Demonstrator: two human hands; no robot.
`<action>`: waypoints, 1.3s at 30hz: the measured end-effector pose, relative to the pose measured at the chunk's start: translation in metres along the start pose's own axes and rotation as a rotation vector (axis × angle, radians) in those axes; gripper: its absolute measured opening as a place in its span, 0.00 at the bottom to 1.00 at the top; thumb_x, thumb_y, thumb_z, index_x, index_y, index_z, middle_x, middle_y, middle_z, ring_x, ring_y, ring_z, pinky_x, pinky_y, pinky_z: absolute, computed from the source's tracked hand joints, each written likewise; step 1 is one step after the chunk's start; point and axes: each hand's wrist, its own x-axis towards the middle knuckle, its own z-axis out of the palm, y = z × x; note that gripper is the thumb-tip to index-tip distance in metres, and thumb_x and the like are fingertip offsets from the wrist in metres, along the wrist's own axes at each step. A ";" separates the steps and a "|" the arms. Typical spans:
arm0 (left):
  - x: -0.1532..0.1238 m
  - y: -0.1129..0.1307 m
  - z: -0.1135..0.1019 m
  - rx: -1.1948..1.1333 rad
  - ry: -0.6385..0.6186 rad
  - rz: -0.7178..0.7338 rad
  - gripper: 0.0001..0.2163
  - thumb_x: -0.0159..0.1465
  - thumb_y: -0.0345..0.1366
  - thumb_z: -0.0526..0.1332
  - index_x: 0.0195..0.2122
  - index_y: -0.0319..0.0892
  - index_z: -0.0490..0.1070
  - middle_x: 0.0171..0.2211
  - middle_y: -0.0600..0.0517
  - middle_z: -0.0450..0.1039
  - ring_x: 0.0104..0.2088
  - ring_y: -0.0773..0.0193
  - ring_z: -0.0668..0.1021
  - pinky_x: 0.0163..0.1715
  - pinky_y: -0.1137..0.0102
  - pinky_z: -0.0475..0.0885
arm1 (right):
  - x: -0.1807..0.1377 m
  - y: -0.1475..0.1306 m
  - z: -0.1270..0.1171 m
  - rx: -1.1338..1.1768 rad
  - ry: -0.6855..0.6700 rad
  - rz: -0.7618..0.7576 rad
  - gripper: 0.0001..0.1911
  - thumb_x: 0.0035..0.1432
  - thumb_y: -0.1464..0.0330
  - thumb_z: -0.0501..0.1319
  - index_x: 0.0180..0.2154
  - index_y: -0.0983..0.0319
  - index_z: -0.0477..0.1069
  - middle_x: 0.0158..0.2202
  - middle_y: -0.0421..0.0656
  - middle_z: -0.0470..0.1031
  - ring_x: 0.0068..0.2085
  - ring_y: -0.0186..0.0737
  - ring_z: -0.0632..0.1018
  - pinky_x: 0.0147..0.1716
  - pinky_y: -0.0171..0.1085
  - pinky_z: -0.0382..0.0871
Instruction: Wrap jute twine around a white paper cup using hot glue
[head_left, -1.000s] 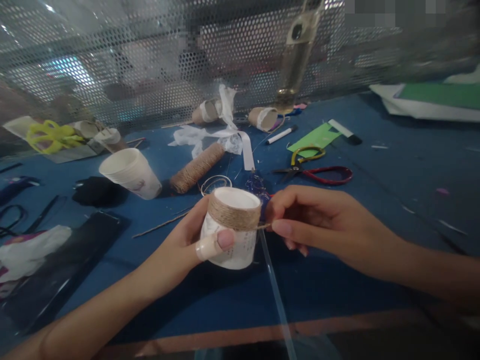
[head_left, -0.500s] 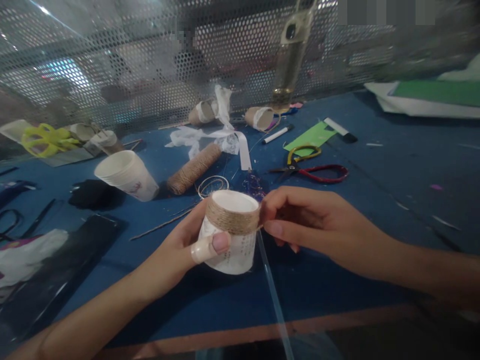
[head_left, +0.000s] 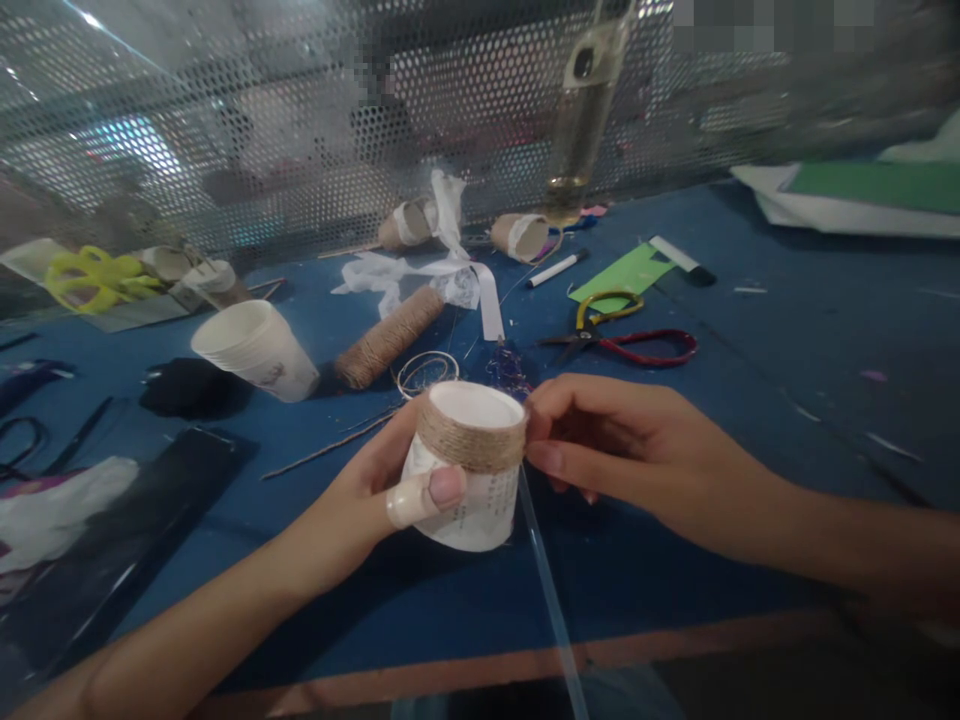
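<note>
A white paper cup [head_left: 476, 510] with printed text is gripped in my left hand [head_left: 397, 480], whose thumb wears a bandage and presses on the cup's front. Brown twine [head_left: 472, 438] winds in tight rows round the cup's upper part. At the right side of the rim, my right hand [head_left: 607, 435] is closed, thumb and fingers pinched on the twine where it meets the cup; the pinched end is mostly hidden. Behind the cup lies a roll of twine [head_left: 391, 338]. A clear glue stick [head_left: 551, 600] lies below my right fingers, running over the table's front edge.
Scissors [head_left: 622, 335] with red and yellow handles lie behind my right hand, near green paper [head_left: 621, 272] and a marker [head_left: 555, 270]. Stacked paper cups [head_left: 259, 350] lie on the left. White lace ribbon [head_left: 450, 225] and a bottle [head_left: 581, 120] stand towards the perforated metal screen [head_left: 292, 150].
The cup and both hands have shifted very slightly to the right, and the cup has turned a little. Both hands keep their grip.
</note>
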 end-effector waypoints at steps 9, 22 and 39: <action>0.003 -0.008 -0.006 -0.002 -0.063 0.042 0.31 0.66 0.53 0.73 0.69 0.50 0.75 0.66 0.43 0.79 0.69 0.32 0.75 0.69 0.43 0.69 | -0.001 -0.002 0.002 -0.047 0.030 0.000 0.14 0.66 0.57 0.73 0.35 0.59 0.76 0.31 0.36 0.75 0.30 0.31 0.73 0.28 0.32 0.71; 0.001 0.001 -0.001 0.022 -0.064 -0.006 0.31 0.68 0.53 0.71 0.69 0.48 0.74 0.67 0.42 0.78 0.69 0.33 0.74 0.67 0.46 0.71 | -0.002 -0.001 0.002 -0.139 0.052 -0.083 0.07 0.68 0.63 0.70 0.37 0.58 0.77 0.32 0.37 0.79 0.30 0.33 0.78 0.30 0.33 0.74; 0.004 -0.014 -0.013 -0.012 -0.255 0.011 0.34 0.72 0.67 0.58 0.63 0.46 0.79 0.50 0.42 0.86 0.46 0.48 0.86 0.54 0.56 0.78 | -0.006 -0.001 0.001 -0.201 0.043 -0.126 0.08 0.69 0.60 0.69 0.38 0.56 0.76 0.34 0.40 0.84 0.32 0.37 0.81 0.32 0.35 0.76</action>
